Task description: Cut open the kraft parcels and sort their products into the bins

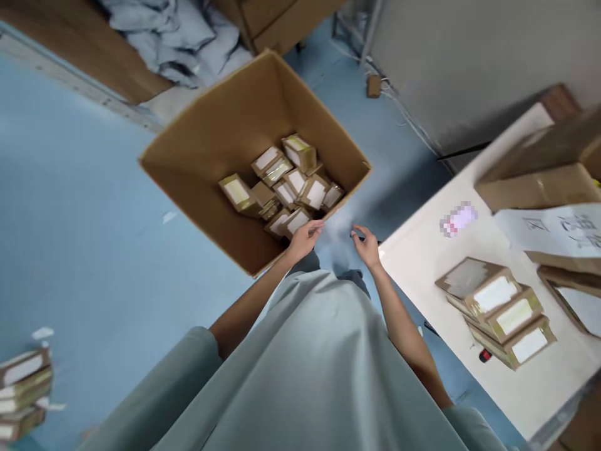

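In the head view my left hand [304, 239] is over the near edge of a large open cardboard box [206, 134] on the floor, fingers loosely bent and nothing seen in them. Whether it touches the rim I cannot tell. To its right my right hand [367, 247] hangs empty, thumb and fingers apart, between the carton and the white table [408, 250]. Inside the carton lie several small brown boxes [237, 191] with white labels and tape, jumbled towards the near right corner.
Three small labelled boxes [509, 316] are stacked on the table, beside larger open cartons [544, 188] and a blurred pinkish object [459, 219]. More small boxes [23, 388] stand on the floor at lower left. Grey cloth [183, 37] is heaped behind the carton. Cables [408, 119] run along the wall.
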Tool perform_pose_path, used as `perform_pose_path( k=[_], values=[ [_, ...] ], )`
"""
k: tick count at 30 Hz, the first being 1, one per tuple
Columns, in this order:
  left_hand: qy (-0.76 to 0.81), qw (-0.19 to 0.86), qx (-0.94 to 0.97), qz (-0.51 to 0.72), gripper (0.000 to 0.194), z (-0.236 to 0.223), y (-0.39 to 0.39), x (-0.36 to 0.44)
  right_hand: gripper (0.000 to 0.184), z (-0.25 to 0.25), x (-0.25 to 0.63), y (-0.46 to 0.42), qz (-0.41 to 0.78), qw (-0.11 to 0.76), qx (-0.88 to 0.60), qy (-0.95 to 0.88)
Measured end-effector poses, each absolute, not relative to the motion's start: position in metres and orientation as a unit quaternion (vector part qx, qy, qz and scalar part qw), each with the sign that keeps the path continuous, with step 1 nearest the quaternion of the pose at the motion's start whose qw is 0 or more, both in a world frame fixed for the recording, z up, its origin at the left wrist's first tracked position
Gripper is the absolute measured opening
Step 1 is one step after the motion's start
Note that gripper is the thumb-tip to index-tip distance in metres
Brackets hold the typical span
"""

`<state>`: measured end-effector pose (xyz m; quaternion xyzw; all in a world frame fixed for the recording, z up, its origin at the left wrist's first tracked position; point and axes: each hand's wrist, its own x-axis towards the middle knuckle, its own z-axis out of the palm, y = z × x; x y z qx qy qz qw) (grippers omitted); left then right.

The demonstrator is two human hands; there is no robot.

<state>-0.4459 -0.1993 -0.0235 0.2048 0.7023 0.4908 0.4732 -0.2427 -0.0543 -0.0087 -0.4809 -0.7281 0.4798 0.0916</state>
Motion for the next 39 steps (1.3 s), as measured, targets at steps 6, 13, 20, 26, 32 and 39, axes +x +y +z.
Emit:
perform_pose_path(
  k=[6, 13, 20, 26, 32, 39],
  values=[
    [0.761, 0.429, 0.074, 0.482, 0.017, -0.056, -0.281, -0.532, 0.037, -0.02, -0.354, -0.07, 0.455, 0.011, -0.426, -0.782],
    [0.783, 0.41, -0.017, 0.468, 0.019, -0.102, -0.301, -0.565, 0.036, -0.035, -0.435, -0.043, 0.399, -0.151, -0.366, -0.827],
    [0.782, 0.446, -0.035, 0.435, 0.022, -0.136, -0.267, -0.563, 0.034, -0.077, -0.481, -0.016, 0.374, -0.27, -0.367, -0.808],
    [0.778, 0.492, -0.062, 0.386, 0.023, -0.18, -0.234, -0.574, 0.034, -0.123, -0.504, 0.012, 0.355, -0.339, -0.359, -0.794],
    [0.786, 0.499, -0.098, 0.351, 0.024, -0.236, -0.195, -0.591, 0.036, -0.185, -0.532, 0.052, 0.306, -0.391, -0.362, -0.788],
    [0.686, 0.519, -0.289, 0.42, 0.009, -0.315, -0.152, -0.596, 0.04, -0.299, -0.571, 0.103, 0.253, -0.387, -0.396, -0.794]
  ],
)
